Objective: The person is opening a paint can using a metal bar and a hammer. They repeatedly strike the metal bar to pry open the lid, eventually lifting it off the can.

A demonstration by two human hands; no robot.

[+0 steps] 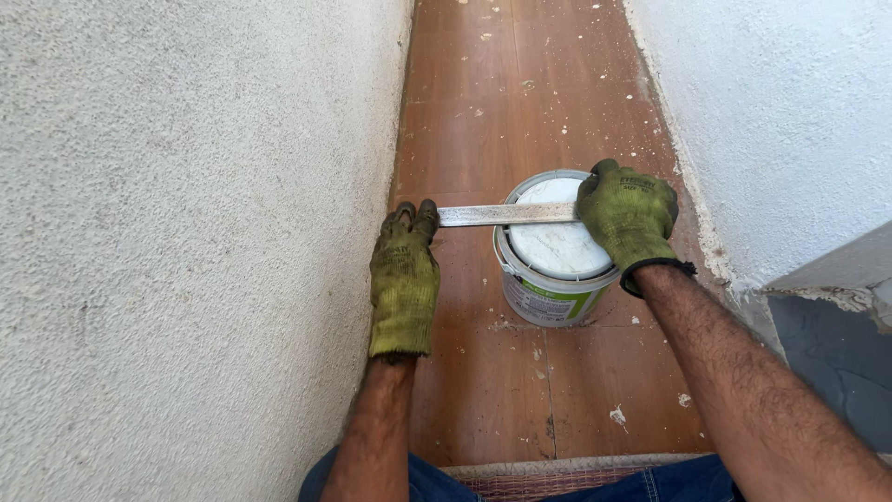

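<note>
While the camera looks straight down from head height, two forearms reach forward into a narrow strip of floor between two rough plastered walls. Both hands wear green work gloves. The left hand (404, 279) lies near the left wall, its fingers curled over the left end of a flat metal bar (506, 215), a long, thin, silvery strip that runs level from left to right. The right hand (630, 216) is closed over the bar's other end, pressing it down across the top of a paint bucket (550, 279). So both hands have a firm, closed hold on the same bar, one at each end. The bucket is white with a green band near its base and a white lid (557, 246) in place; it stands upright on the floor, closer to the right wall than the left, and the bar crosses the far part of its lid. The floor (483, 372) is reddish-brown, laid in wood-look boards, and is speckled with white flecks and crumbs of plaster. The left wall (186, 232) is pale grey and coarse-grained; the right wall (790, 121) is whiter, with a ragged bottom edge. At the lower edge, blue trousers (437, 483) show at the knees.
</note>
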